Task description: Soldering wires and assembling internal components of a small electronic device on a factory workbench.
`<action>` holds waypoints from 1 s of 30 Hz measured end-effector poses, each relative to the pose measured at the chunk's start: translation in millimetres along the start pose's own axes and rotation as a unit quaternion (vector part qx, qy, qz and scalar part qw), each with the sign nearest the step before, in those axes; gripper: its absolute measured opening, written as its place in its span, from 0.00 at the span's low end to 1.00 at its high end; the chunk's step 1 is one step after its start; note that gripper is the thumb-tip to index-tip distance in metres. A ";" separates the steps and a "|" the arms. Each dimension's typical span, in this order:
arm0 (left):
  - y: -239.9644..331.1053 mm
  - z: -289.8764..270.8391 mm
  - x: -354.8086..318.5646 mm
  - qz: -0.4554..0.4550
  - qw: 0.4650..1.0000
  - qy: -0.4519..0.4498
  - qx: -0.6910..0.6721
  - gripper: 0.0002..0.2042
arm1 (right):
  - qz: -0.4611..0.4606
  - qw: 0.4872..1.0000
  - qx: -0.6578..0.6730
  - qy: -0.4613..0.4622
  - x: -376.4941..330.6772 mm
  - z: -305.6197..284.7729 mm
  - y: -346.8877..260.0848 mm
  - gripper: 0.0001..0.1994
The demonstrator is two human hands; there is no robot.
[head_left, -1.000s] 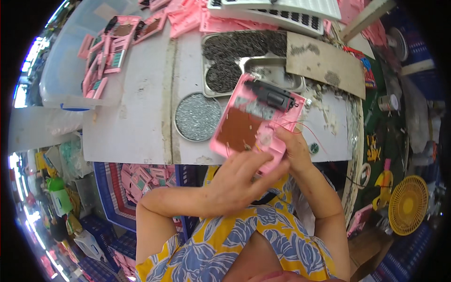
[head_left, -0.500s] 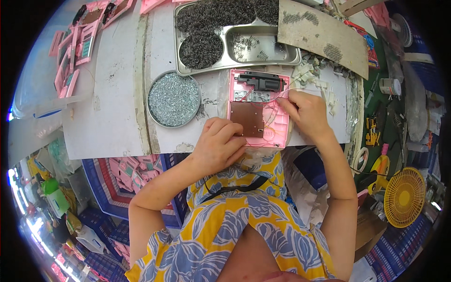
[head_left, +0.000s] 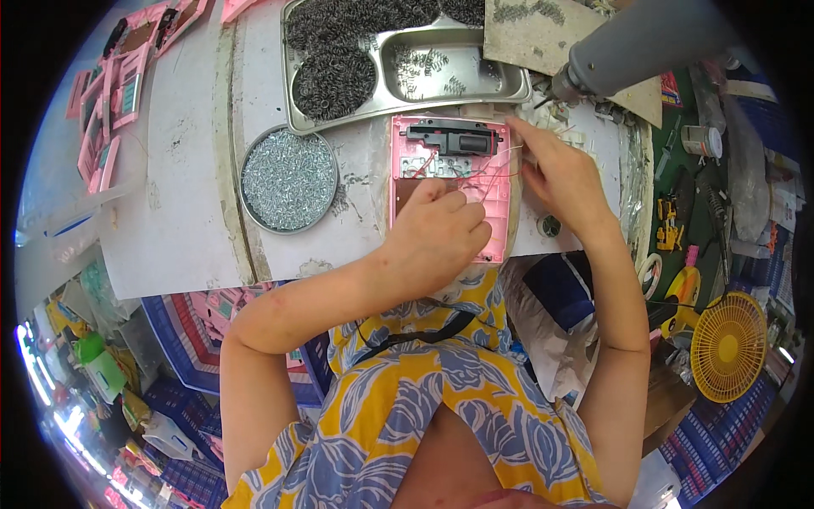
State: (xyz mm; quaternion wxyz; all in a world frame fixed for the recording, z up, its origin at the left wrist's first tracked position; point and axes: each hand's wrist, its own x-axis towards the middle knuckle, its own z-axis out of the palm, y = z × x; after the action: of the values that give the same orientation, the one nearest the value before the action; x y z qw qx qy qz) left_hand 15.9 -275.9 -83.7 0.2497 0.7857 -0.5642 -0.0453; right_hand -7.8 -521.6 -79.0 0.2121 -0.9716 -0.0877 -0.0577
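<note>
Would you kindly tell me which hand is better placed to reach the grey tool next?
Probably the right hand: it is at the right edge of the pink case, near the grey tool. The left hand is farther away, lower over the case.

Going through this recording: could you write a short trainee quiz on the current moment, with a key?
1. True or false: the round dish of small metal pieces stands to the right of the pink casing.
2. Where does the black part sit?
A) in the round dish
B) in the end of the pink casing nearest the metal tray
C) on the yellow fan guard
3. Fill in: the person's ___ covers part of the brown panel.

Key:
1. False; it stands to the left.
2. B
3. left hand
</note>
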 end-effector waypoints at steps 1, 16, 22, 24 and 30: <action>-4.9 0.2 -2.8 -0.002 0.999 0.022 -0.034 0.09 | -0.006 1.000 0.001 0.003 -3.5 -0.2 2.5 0.22; 5.6 -5.6 -13.4 -0.037 0.982 0.113 -0.146 0.13 | 0.042 0.991 0.089 -0.090 -73.6 -82.4 -63.1 0.05; -8.5 5.1 -12.7 0.000 0.989 0.102 -0.103 0.14 | 0.098 0.978 0.158 -0.096 -67.5 -82.8 -55.5 0.04; -12.5 3.0 -17.8 -0.055 0.972 0.114 -0.199 0.15 | 0.079 0.979 0.088 -0.166 -77.0 -81.9 -47.6 0.05; 14.3 -25.9 -27.7 0.049 0.990 -0.036 -0.130 0.20 | -0.064 0.929 0.228 -0.284 -88.3 -57.0 -94.9 0.08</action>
State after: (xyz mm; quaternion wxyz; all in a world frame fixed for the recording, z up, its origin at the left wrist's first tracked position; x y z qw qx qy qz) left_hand 2.7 -245.2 -60.5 0.3312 0.7157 -0.6001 -0.1341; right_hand -117.0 -473.7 -2.6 0.3904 -0.8649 -0.2172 0.2288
